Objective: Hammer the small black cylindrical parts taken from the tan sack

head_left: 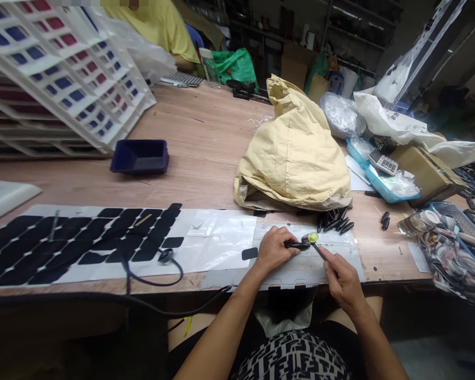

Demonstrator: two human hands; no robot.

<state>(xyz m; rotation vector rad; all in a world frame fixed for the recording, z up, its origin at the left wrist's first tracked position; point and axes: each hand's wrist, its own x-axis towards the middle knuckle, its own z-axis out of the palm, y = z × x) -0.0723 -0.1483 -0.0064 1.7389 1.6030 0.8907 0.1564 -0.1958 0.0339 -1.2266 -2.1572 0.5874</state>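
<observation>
My left hand (276, 248) is closed on a slim black piece (298, 245), its end sticking out past my fingertips over a pale grey board (340, 261). My right hand (342, 279) grips the dark handle of a small hammer-like tool with a round yellow-green head (312, 237). The head is at the far tip of the black piece; whether they touch I cannot tell. Just beyond lie several loose black pieces (342, 224) in a pile. Left of my left hand rests a flat black rounded pad (249, 254).
A yellow sack (295, 158) stands behind my hands. To the left are rows of black pads on a white sheet (221, 232), a cable (154, 284), a purple tray (140, 166) and white crates (114, 121). Right: a jar (414, 226), blue baskets (391, 192), a carton (429, 171). A person in yellow (154, 26) sits opposite.
</observation>
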